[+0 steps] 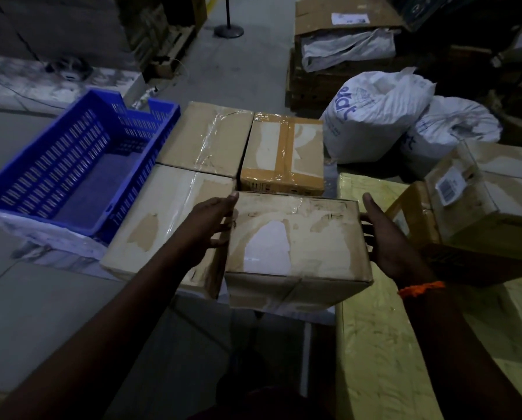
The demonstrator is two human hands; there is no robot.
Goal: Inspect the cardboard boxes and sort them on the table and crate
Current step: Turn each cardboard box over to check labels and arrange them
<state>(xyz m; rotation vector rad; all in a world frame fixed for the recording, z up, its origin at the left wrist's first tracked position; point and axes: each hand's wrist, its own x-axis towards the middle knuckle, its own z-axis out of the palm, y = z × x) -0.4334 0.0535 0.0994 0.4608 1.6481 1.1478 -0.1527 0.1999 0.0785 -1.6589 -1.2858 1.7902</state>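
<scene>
A pale brown cardboard box with a torn white label patch (296, 237) sits between both hands at the near edge of the white-covered counter (56, 237). Whether it rests on the counter or is lifted just above it cannot be told. The left hand (211, 225) lies flat against the box's left side, fingers spread and thumb at the top corner. The right hand (384, 237) presses flat against the right side, thumb pointing up; an orange thread band (420, 288) circles that wrist.

Just left of the held box lies a wide pale cardboard box with clear tape (162, 225), touching it. Behind are another pale taped cardboard box (205, 137) and a smaller cardboard box with brown tape (284, 153), side by side. The blue slotted plastic crate (71, 165) stands at the counter's left end, beside these boxes. To the right, a cardboard box with a barcode label (481, 195) rests on a large yellow wrapped slab (374, 344).
</scene>
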